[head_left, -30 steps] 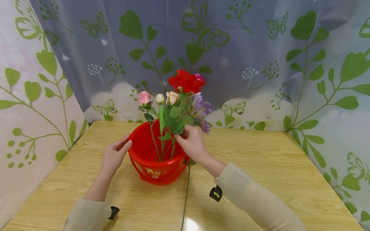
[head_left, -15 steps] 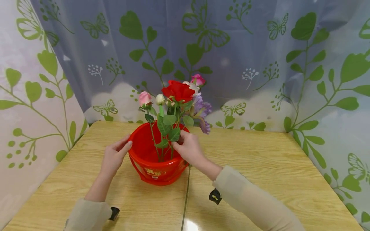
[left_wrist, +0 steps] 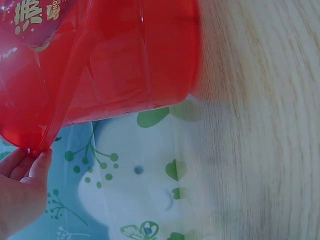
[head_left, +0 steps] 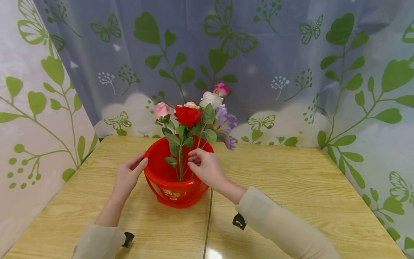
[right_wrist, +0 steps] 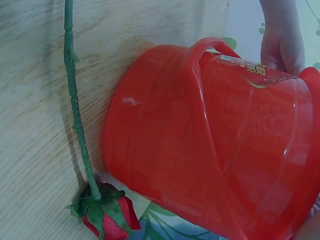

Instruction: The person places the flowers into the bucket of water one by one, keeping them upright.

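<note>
A red plastic bucket (head_left: 174, 196) with a folded-down handle stands upright on the table, holding several artificial flowers. My left hand (head_left: 127, 176) pinches its left rim between thumb and fingers; the left wrist view shows this grip on the rim (left_wrist: 42, 142). Inside, a red rose (head_left: 187, 116) leans left, its stem apart from my fingers. Over the right rim, my right hand (head_left: 208, 167) has loosely bent fingers beside the stems, with nothing visibly held. Around the rose are a pink rosebud (head_left: 162, 110), a white rose (head_left: 211, 100), a magenta rose (head_left: 221, 89) and a purple iris (head_left: 225, 120).
Another red rose (right_wrist: 110, 222) lies on the table right of the bucket, its long green stem (head_left: 208, 223) running toward the front edge. Behind the wood-grain table (head_left: 291, 190) hangs a curtain (head_left: 275, 64) printed with leaves and butterflies.
The red rose has dropped lower and tilted left into the bucket, and my right hand has let go of its stem. My left hand has stayed on the rim.
</note>
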